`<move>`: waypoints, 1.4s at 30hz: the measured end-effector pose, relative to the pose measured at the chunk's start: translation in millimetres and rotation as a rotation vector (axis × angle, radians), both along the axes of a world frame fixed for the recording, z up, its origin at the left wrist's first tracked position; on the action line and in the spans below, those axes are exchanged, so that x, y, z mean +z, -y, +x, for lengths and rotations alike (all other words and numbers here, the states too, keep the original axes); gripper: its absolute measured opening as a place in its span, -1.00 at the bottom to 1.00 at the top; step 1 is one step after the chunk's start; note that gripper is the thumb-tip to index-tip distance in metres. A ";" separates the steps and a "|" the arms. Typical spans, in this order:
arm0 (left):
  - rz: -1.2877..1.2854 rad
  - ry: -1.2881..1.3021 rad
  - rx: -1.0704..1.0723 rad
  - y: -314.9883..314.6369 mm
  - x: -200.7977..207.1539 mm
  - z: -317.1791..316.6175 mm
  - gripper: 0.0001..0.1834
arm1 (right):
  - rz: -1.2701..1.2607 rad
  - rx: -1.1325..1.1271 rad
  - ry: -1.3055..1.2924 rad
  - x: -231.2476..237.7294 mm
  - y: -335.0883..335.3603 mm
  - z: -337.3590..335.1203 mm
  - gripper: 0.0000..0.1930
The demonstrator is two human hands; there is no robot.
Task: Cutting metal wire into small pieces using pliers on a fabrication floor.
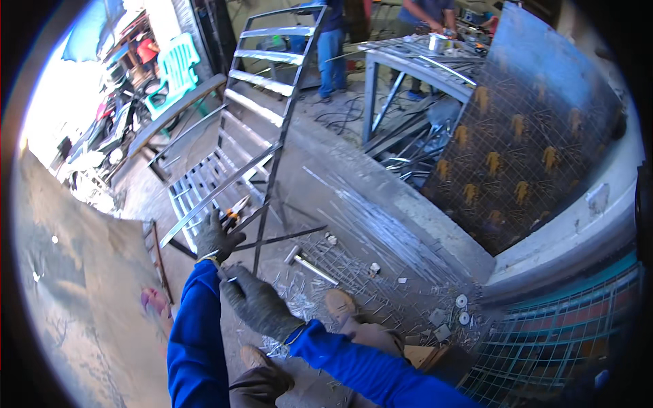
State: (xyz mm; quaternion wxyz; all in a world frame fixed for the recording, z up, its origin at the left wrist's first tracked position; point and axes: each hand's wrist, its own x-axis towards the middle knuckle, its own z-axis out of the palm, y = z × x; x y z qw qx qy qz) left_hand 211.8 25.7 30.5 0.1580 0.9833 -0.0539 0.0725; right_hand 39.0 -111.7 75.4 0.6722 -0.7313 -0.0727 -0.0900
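Nearest the camera we note the gloved right hand (257,301) pinching a thin metal rod (226,274) at its fingertips, just below the gloved left hand (218,236), which is closed around a flat steel strip (221,194) beside the metal frame (269,88).

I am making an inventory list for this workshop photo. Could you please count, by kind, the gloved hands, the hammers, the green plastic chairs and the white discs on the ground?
Gloved hands: 2, the left hand and the right hand
Hammer: 1
Green plastic chair: 1
White discs on the ground: 2
Total: 6
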 end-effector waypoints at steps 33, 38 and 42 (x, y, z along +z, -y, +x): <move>-1.975 -0.315 0.008 -45.7 2.9 -187.6 -0.37 | -0.576 0.063 0.222 -12.7 2.5 25.6 -0.75; -1.989 -0.235 0.031 -54.6 16.3 -192.8 -0.42 | -0.664 0.226 0.230 -2.3 -6.8 24.1 -0.73; -1.985 -0.216 0.025 -69.8 5.8 -194.8 -0.49 | -0.652 0.234 0.348 -30.6 -17.8 30.3 -0.73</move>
